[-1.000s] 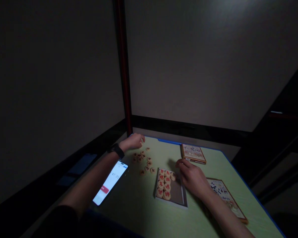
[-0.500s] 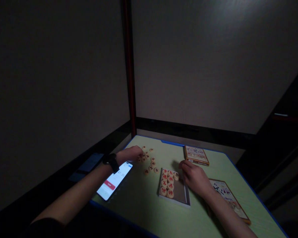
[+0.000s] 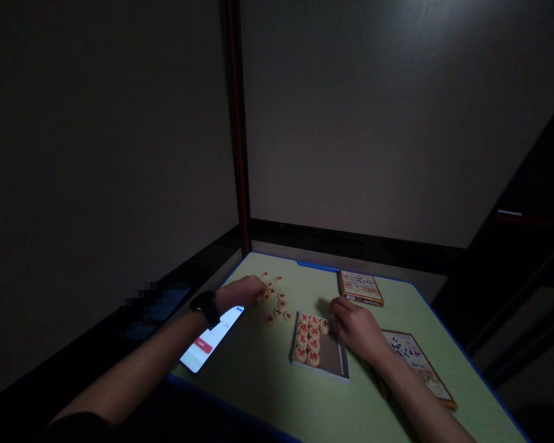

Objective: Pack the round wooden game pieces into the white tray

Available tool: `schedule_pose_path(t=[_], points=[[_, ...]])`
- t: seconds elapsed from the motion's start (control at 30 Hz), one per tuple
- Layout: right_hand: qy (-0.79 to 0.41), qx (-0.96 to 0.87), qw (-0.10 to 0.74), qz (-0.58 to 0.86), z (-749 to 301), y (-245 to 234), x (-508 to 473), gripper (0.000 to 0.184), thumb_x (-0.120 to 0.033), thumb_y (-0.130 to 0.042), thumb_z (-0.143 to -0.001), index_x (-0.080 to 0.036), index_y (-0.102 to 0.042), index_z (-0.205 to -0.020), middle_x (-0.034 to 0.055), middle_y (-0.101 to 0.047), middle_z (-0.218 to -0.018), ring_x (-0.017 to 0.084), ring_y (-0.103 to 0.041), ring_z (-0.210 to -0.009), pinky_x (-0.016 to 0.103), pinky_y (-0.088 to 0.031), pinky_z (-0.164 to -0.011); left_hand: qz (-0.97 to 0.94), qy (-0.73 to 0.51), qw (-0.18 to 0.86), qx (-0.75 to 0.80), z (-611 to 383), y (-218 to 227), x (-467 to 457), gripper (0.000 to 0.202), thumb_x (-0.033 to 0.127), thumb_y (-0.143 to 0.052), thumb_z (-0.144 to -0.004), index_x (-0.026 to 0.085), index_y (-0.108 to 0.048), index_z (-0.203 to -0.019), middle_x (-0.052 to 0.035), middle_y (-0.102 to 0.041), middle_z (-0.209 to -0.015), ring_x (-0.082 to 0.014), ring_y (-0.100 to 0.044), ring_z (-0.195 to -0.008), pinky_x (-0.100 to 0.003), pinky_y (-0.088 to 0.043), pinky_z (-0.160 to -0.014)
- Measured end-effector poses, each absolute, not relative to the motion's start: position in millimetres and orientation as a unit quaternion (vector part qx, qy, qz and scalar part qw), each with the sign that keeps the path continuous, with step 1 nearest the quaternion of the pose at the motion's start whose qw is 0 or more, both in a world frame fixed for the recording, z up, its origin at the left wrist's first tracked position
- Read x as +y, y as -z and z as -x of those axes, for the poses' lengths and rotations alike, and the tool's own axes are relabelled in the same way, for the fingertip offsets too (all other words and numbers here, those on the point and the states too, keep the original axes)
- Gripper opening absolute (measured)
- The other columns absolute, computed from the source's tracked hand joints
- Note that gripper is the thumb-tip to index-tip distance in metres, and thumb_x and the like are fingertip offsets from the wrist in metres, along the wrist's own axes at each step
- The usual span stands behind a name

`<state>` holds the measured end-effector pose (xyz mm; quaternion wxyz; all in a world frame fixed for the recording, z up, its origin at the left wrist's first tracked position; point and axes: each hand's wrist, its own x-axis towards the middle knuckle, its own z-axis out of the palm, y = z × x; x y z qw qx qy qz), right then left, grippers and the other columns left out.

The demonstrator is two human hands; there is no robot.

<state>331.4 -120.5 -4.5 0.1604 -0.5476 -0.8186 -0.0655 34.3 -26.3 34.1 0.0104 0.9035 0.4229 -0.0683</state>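
Note:
My left hand (image 3: 244,291), with a dark watch on its wrist, reaches over the left side of a loose group of round wooden Chinese chess pieces (image 3: 277,312). Its fingers are bent down and closed at a piece there, partly hidden by the hand. A shallow open box (image 3: 332,357) holds two columns of red-marked pieces (image 3: 313,344), with one dark-marked piece (image 3: 324,326) at the top of a third column. Beside the box's upper right corner is my right hand (image 3: 356,326), fingers curled together; what they hold, if anything, is hidden.
A lit phone (image 3: 203,351) lies under my left wrist. One printed game box (image 3: 361,287) is at the table's far edge, and a similar printed cover (image 3: 418,363) lies by my right forearm. The green table (image 3: 277,394) has a blue edge; walls rise behind it.
The view has shifted slightly, moving the table things a little left. Both hands keep nearly the same places, and the pieces in the box look unchanged.

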Motion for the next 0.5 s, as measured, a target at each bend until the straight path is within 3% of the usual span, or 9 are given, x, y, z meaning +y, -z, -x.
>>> schedule_pose_path(t=[0.13,0.3,0.4,0.5], points=[[0.039,-0.816,0.205,0.539,-329,4,-121,0.030,-0.003,-0.044,-0.076,-0.018,-0.065,-0.091,0.0074,-0.067,-0.100,0.018,-0.065,-0.083,0.027,-0.049,-0.073,-0.902,0.030,0.010,0.430,-45,-45,-34,0.020,0.007,-0.050,-0.076,0.016,-0.066,-0.085,-0.0092,-0.069,-0.087,-0.0211,-0.065,-0.083,-0.027,-0.048,-0.073],[-0.052,-0.791,0.385,0.473,-320,1,-125,0.027,-0.010,-0.046,-0.085,-0.021,-0.063,-0.103,0.0051,-0.067,-0.094,0.017,-0.065,-0.082,0.030,-0.053,-0.077,-0.899,-0.148,0.076,0.404,-87,-49,-51,0.015,0.015,-0.061,-0.076,0.017,-0.065,-0.090,-0.0065,-0.070,-0.094,-0.0196,-0.065,-0.088,-0.028,-0.050,-0.082],[-0.074,-0.781,0.436,0.442,-315,0,-126,0.034,-0.016,-0.053,-0.087,-0.022,-0.056,-0.120,0.0070,-0.065,-0.108,0.017,-0.066,-0.083,0.032,-0.055,-0.080,-0.839,-0.304,0.228,0.389,-120,-35,-59,0.019,0.023,-0.066,-0.078,0.018,-0.062,-0.095,-0.0044,-0.071,-0.093,-0.0170,-0.067,-0.085,-0.026,-0.053,-0.078],[-0.019,-0.782,0.449,0.432,-315,2,-125,0.031,-0.018,-0.053,-0.090,-0.022,-0.057,-0.121,0.0102,-0.064,-0.115,0.020,-0.065,-0.097,0.035,-0.054,-0.087,-0.752,-0.372,0.389,0.381,-148,-16,-61,0.027,0.016,-0.070,-0.072,0.017,-0.060,-0.097,-0.0039,-0.070,-0.089,-0.0153,-0.068,-0.082,-0.025,-0.055,-0.074]])
